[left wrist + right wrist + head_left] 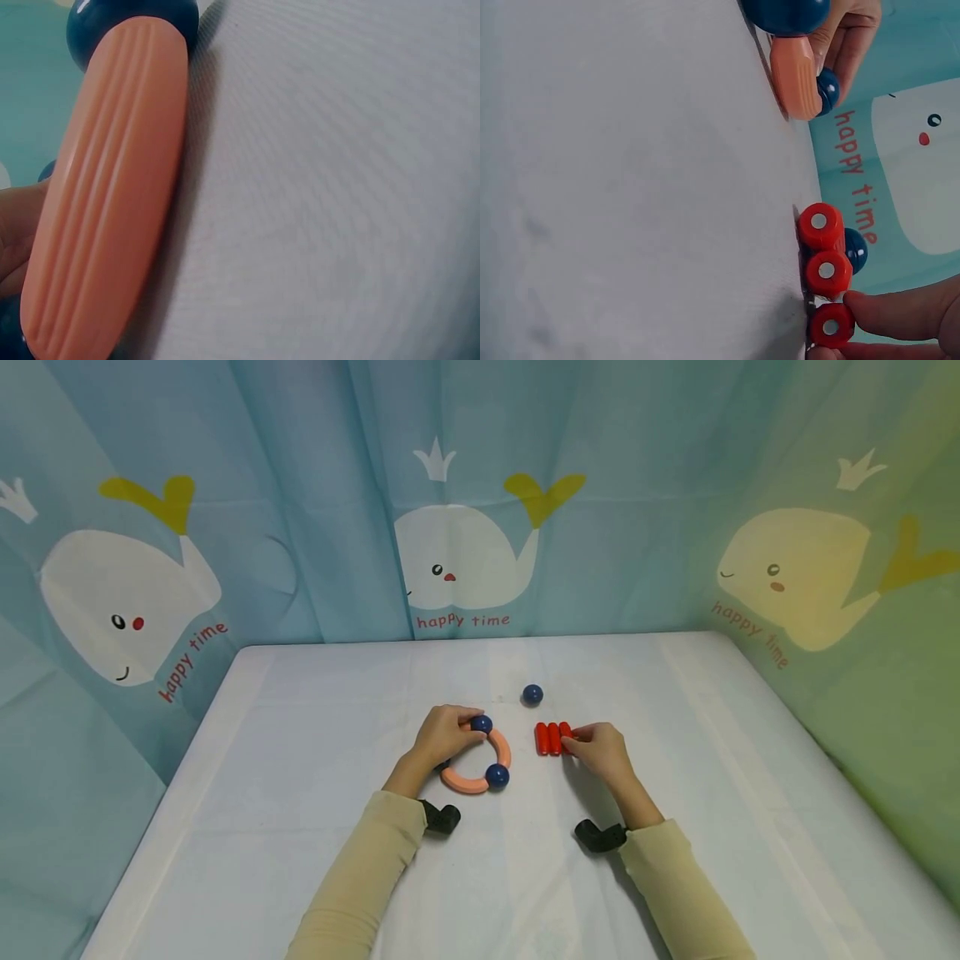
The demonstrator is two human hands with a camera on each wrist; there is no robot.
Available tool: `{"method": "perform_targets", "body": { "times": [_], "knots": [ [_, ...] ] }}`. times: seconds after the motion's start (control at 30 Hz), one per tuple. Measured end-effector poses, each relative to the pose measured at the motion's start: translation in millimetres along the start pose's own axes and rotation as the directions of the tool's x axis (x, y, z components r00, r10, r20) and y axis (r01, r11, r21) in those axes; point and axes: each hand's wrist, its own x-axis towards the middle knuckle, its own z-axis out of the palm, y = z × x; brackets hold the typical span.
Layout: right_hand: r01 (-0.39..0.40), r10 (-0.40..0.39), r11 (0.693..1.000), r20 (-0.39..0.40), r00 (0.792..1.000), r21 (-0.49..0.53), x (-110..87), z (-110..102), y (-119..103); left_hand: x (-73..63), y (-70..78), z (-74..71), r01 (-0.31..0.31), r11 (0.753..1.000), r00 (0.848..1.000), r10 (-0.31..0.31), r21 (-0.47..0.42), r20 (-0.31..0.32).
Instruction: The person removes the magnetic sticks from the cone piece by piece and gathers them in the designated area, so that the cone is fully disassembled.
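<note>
A ring of orange curved pieces (465, 783) joined by blue balls lies on the white table. My left hand (444, 737) pinches the blue ball (482, 724) at the ring's far side. The ring's left side is partly hidden behind that hand. Close up in the left wrist view, a grooved orange curved piece (112, 172) touches a blue ball (84, 36). Three red rods (554, 739) lie side by side to the ring's right. My right hand (603, 750) pinches the rightmost red rod (831, 325), which stands slightly apart from the other two and shows a round silver end.
A loose blue ball (532, 695) sits behind the red rods. The white table (337, 710) backs onto a blue curtain (322, 527) printed with whales. A black wrist mount (442, 818) is on the left wrist, another (600, 837) on the right.
</note>
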Motion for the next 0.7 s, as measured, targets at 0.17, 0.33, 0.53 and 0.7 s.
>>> {"method": "perform_targets", "body": {
  "times": [0.17,0.33,0.53,0.7],
  "knots": [
    [0.02,-0.019,1.0,-0.019,1.0,0.012,-0.8,1,0,-0.7,0.0,-0.1,0.006,1.0,1.0,-0.006,-0.007,0.003],
    [-0.009,0.009,0.999,0.016,1.0,0.031,-1.4,-1,-1,-0.6,-0.3,-0.5,0.01,1.0,1.0,-0.01,-0.009,0.006],
    [-0.034,0.034,0.999,0.002,0.999,0.035,-3.3,-7,-2,-2.1,2.6,-1.8,0.002,1.0,1.0,-0.002,0.025,0.019],
    [0.046,-0.045,0.999,-0.058,0.997,0.017,-6.8,-10,-7,-10.8,12.7,-7.1,0.007,1.0,1.0,-0.007,0.0,0.006]
  ]
}}
